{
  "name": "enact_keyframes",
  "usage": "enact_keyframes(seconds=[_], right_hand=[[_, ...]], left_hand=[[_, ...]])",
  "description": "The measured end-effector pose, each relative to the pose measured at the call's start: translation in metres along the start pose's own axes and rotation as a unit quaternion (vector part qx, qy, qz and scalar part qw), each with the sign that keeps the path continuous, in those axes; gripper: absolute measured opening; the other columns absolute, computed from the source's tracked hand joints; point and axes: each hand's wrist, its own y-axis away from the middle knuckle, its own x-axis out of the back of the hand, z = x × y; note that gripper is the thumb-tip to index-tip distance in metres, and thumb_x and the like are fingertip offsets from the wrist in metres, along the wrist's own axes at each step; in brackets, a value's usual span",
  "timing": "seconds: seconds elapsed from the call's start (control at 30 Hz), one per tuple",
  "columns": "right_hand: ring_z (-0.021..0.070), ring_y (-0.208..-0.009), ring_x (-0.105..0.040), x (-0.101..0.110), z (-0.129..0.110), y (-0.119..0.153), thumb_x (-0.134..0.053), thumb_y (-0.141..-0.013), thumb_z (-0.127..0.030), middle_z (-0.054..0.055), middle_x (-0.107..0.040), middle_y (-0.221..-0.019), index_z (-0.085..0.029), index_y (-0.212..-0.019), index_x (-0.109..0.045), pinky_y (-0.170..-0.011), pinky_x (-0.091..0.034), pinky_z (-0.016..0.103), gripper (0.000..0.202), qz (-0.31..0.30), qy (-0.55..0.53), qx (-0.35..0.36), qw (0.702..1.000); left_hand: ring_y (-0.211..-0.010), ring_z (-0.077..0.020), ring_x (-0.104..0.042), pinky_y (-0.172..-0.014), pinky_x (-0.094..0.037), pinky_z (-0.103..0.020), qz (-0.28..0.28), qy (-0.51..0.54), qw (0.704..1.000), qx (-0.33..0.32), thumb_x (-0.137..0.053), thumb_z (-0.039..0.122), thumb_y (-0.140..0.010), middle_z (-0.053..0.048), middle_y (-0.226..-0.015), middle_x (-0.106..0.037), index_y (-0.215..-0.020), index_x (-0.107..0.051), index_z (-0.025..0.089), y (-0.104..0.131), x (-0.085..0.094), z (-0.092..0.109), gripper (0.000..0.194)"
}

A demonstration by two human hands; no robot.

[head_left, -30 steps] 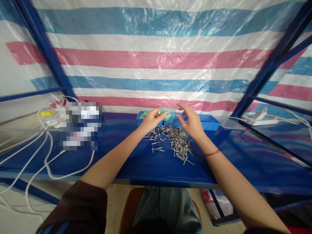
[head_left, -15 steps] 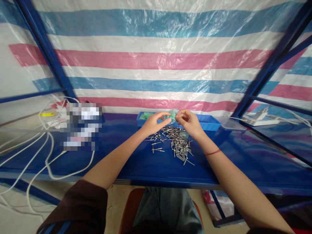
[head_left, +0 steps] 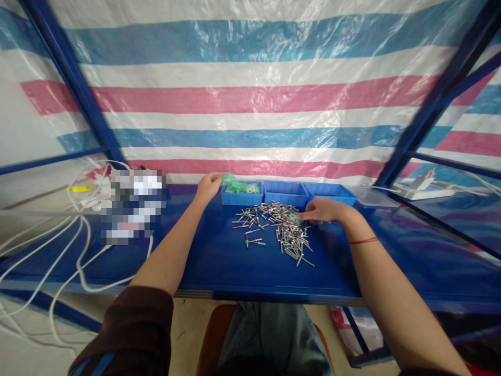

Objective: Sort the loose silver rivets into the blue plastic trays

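Over the left blue bin [head_left: 241,199], my left hand [head_left: 210,185] pinches the edge of a green-marked clear plastic bag [head_left: 228,179]. More green-marked bags lie inside that bin. My right hand [head_left: 325,210] is at the right side of a pile of metal blind rivets [head_left: 291,240]. Its thumb and fingers are closed at a small clear plastic bag [head_left: 293,215] lying on the pile; the fingertips partly hide where they meet it. Several loose rivets [head_left: 255,242] lie to the left of the pile on the blue table [head_left: 219,256].
A middle blue bin [head_left: 285,196] and a right blue bin [head_left: 332,192] stand in line with the left one. A clear lid-like sheet [head_left: 378,197] lies beyond. White cables [head_left: 84,261] trail at the left; a white power strip [head_left: 425,190] sits at the right.
My hands have parted. The left moved left with the green-marked bag to above the left bin; the right came down and right to the small bag on the rivet pile.
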Motion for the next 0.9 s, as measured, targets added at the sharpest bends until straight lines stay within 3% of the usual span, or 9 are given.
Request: enact_keyframes(seconds=[0.13,0.33,0.47,0.57,0.67,0.9], right_hand=[[0.0098,-0.040,-0.043,-0.001,-0.001,-0.003,-0.057,-0.064,-0.072,0.002,-0.053,-0.049,-0.016,-0.058,-0.057,-0.041,-0.034,0.024,0.056,0.004,-0.002,0.001,1.000],[0.0104,-0.040,-0.043,-0.005,0.000,-0.008,-0.062,-0.067,-0.062,0.001,-0.051,-0.048,-0.016,-0.059,-0.056,-0.040,-0.033,0.025,0.047,0.011,-0.019,0.002,1.000],[0.0102,-0.043,-0.045,-0.006,-0.001,-0.007,-0.065,-0.071,-0.047,0.000,-0.051,-0.050,-0.017,-0.063,-0.054,-0.039,-0.033,0.023,0.033,0.001,-0.055,0.010,0.998],[0.0125,-0.051,-0.054,-0.004,-0.004,-0.003,-0.067,-0.071,-0.035,0.002,-0.058,-0.059,-0.017,-0.068,-0.052,-0.041,-0.039,0.022,0.023,0.014,-0.113,0.009,0.994],[0.0154,-0.062,-0.061,0.000,-0.006,0.003,-0.066,-0.071,-0.026,0.003,-0.062,-0.067,-0.018,-0.072,-0.050,-0.045,-0.045,0.022,0.017,0.034,-0.188,0.009,0.981],[0.0136,-0.059,-0.061,0.009,-0.004,0.013,-0.064,-0.071,-0.020,0.000,-0.059,-0.058,-0.019,-0.071,-0.049,-0.047,-0.048,0.021,0.014,0.139,-0.296,0.044,0.944]], left_hand=[[-0.087,-0.0214,-0.063,-0.084,-0.048,-0.034,-0.072,-0.086,0.994,-0.017,-0.053,0.022,-0.079,-0.006,-0.093,-0.069,-0.109,-0.063,0.019,0.008,-0.009,-0.002,0.032],[-0.114,-0.0239,-0.050,-0.102,-0.036,-0.041,-0.069,-0.232,0.956,-0.165,-0.047,0.023,-0.085,-0.007,-0.119,-0.057,-0.111,-0.065,0.024,0.018,-0.019,0.012,0.031],[-0.119,-0.0200,-0.049,-0.106,-0.033,-0.035,-0.150,-0.233,0.927,-0.254,-0.036,0.026,-0.092,-0.007,-0.129,-0.054,-0.121,-0.058,0.022,0.023,-0.027,0.020,0.038],[-0.121,-0.0198,-0.048,-0.107,-0.031,-0.035,-0.182,-0.242,0.917,-0.259,-0.031,0.034,-0.095,-0.005,-0.130,-0.055,-0.124,-0.057,0.023,0.027,-0.030,0.026,0.040],[-0.122,-0.0228,-0.045,-0.105,-0.032,-0.039,-0.160,-0.263,0.915,-0.259,-0.032,0.038,-0.095,-0.006,-0.132,-0.052,-0.126,-0.055,0.026,0.031,-0.031,0.031,0.041],[-0.108,-0.0236,-0.052,-0.097,-0.036,-0.039,-0.141,-0.292,0.909,-0.262,-0.035,0.036,-0.095,-0.007,-0.117,-0.061,-0.118,-0.057,0.022,0.037,-0.037,0.044,0.035]])
